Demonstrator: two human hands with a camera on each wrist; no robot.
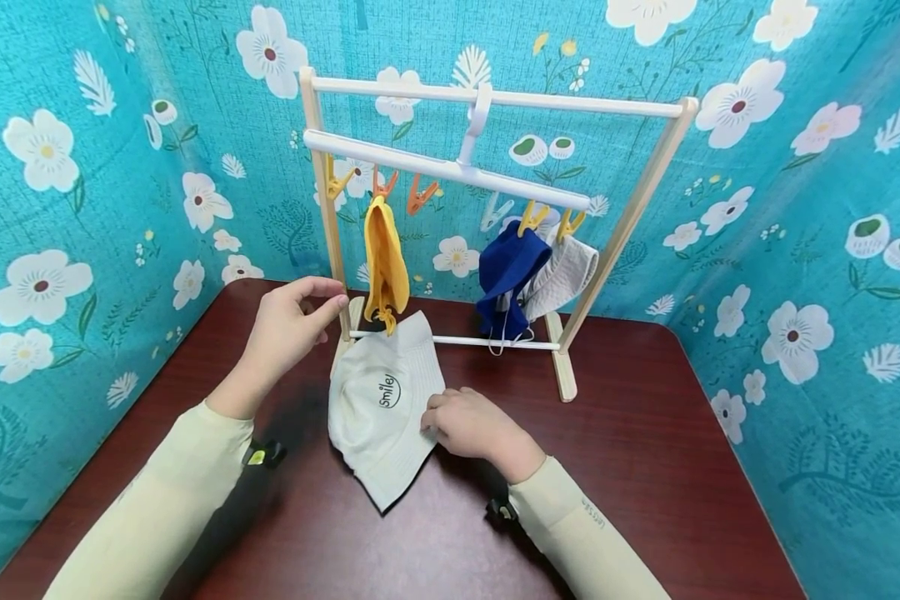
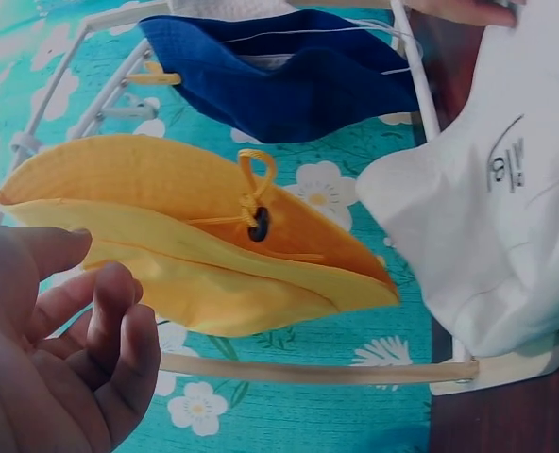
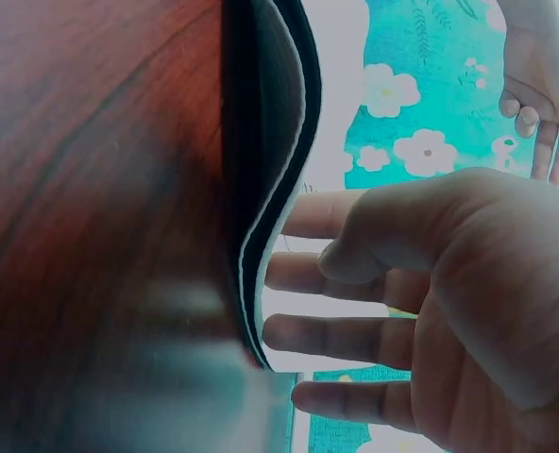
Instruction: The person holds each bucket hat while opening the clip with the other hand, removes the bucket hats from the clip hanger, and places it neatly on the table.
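A white bucket hat [image 1: 367,408] printed "Smile" lies on the dark red table, its brim toward the right. My right hand [image 1: 474,423] is at that brim; in the right wrist view its fingers [image 3: 341,338] are fairly straight against the hat. Left of the rack, my left hand [image 1: 292,325] is raised with loosely bent fingers and nothing between thumb and fingertips. Close by hangs a yellow hat [image 1: 385,258], clipped by an orange clothespin [image 1: 384,182]; its cord and black toggle [image 2: 258,224] show in the left wrist view.
A wooden rack [image 1: 630,221] holds a white hanger [image 1: 435,162] with several clothespins. A blue hat [image 1: 512,265] and a light grey hat [image 1: 570,271] hang at its right end from yellow clothespins. One rack foot [image 1: 564,371] stands right of the white hat. Floral cloth [image 1: 802,275] surrounds the table.
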